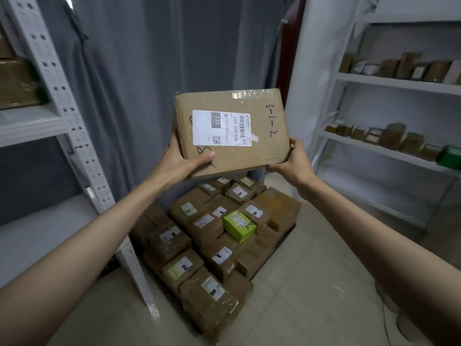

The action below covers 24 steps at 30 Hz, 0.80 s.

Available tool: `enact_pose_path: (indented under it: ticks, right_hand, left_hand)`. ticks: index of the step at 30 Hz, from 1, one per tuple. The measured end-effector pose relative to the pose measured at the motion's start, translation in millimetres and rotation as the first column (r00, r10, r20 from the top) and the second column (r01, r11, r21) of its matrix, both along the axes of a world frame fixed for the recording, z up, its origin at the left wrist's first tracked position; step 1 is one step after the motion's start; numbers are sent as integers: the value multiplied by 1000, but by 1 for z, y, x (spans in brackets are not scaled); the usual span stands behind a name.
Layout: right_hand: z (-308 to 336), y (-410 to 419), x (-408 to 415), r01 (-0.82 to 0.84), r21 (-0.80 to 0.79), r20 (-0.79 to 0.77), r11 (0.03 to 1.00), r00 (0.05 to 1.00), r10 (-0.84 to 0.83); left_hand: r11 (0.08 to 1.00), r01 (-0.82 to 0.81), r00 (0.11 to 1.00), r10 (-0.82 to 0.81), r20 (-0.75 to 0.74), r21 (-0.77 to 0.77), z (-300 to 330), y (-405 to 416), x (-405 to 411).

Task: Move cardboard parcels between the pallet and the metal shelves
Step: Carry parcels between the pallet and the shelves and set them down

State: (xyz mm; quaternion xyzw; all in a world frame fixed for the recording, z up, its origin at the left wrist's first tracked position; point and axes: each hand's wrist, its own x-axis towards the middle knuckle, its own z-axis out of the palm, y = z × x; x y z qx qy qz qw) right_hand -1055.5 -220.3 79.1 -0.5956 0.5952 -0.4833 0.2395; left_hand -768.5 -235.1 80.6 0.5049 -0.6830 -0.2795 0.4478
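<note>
We hold a cardboard parcel up in front of us with both hands, above the stack of parcels on the floor. Its white label reads "220-220-C40" beside a barcode, with "220" again in white on a grey block and a small QR code lower down; the finer print is too small for us to read. Handwritten in dark marker on the bare cardboard to the right of the label is "3-1-2", and a scrawl near the lower left corner is partly covered by our thumb and cannot be made out. Clear tape crosses the top edge.

Our left hand grips the lower left corner, thumb pressed on the front face and fingers hidden behind. Our right hand clamps the lower right corner, its fingers mostly out of sight behind the box. So the parcel sits above and between the two grips, tilted slightly.

The stack below carries many small labels, all blurred; one box is green. Any pallet under them is hidden. The metal shelves on the right hold rows of small boxes, their labels unreadable, and the shelf on the left is cut off by the frame edge
</note>
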Motion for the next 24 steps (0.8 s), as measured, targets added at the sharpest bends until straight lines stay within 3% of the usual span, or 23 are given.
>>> enact_pose_path:
  ticks: [6,13,20,24]
  right_hand:
    - [-26,-52,-58,88,28,41,996,995,-89]
    - [-56,-168,-117,131,98,16,987,991,-133]
    - [-82,-306,-142,106,194,8,975,994,-110]
    - [-103,-355,-153,79,260,21,962,996,-87]
  left_hand:
    - [999,29,998,-31,60,42,-8,-72,-60]
    - [992,51,998,-53,17,119,-51,-196,-123]
    - [972,-30,999,36,-22,233,-92,-337,-149]
    - [965,-77,997,70,36,252,-112,-382,-157]
